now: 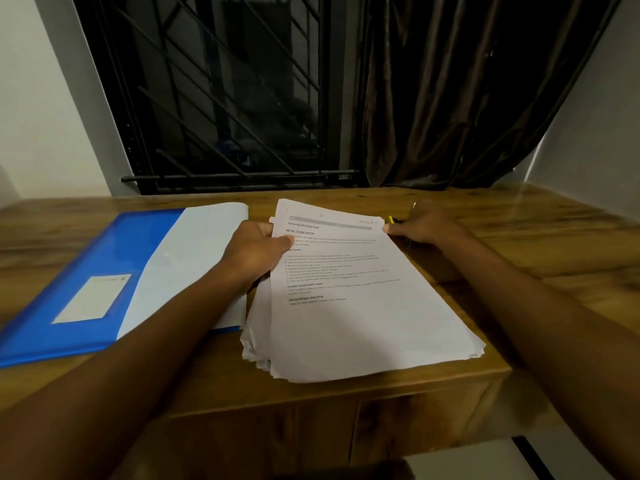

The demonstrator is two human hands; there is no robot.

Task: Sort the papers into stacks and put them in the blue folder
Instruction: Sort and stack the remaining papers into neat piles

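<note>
Both hands on the paper stack [346, 306]: left hand [254, 251] in curled grip, right hand [426, 225] in corner pinch.

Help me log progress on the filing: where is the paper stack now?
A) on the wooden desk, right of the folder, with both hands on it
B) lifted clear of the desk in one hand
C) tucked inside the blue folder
A: the paper stack rests on the wooden desk beside the open blue folder, with the left hand gripping its left edge and the right hand at its top right corner.
</note>
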